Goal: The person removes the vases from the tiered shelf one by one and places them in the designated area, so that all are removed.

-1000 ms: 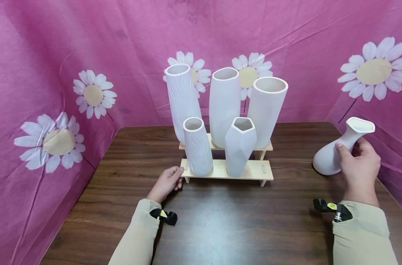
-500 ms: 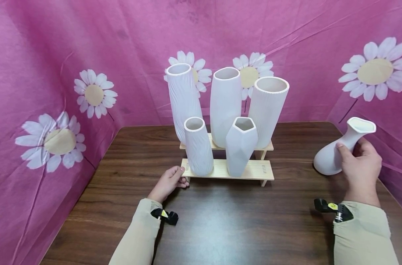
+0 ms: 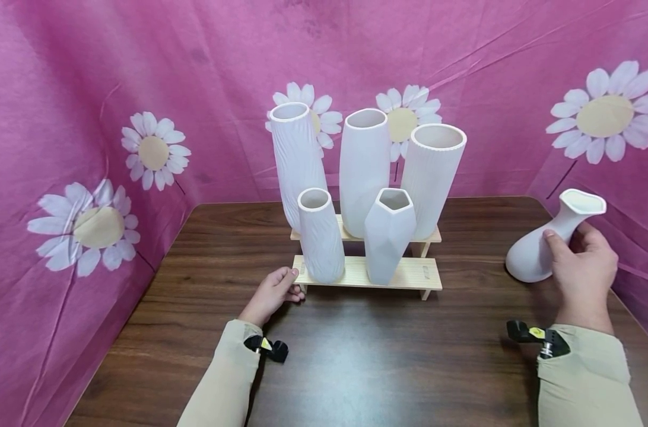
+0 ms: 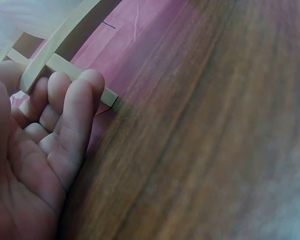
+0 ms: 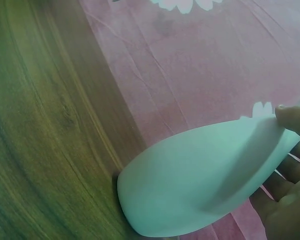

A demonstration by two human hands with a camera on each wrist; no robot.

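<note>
My left hand [image 3: 273, 293] pinches the left end of the front step of a pale wooden two-step stand [image 3: 409, 274], thumb on top and fingers curled beneath, as the left wrist view shows. At the right of the table, my right hand [image 3: 585, 273] grips a white vase [image 3: 529, 256] with a narrow neck and flared mouth. Its rounded base meets the tabletop in the right wrist view. On the front step stand a short textured vase [image 3: 322, 243] and a faceted vase [image 3: 389, 240]. Behind them a wavy-ribbed vase [image 3: 298, 160], a smooth vase [image 3: 364, 172] and a fluted vase [image 3: 433, 172] occupy the back step.
Everything is on a dark wood-grain table [image 3: 345, 362]. A pink cloth [image 3: 228, 71] printed with large white daisies hangs behind it and along both sides. Bare tabletop lies between the stand and the held vase.
Left fingers have slid slightly further under the stand's front step. The right hand and its vase look nearly still; the whole view has shifted only a little.
</note>
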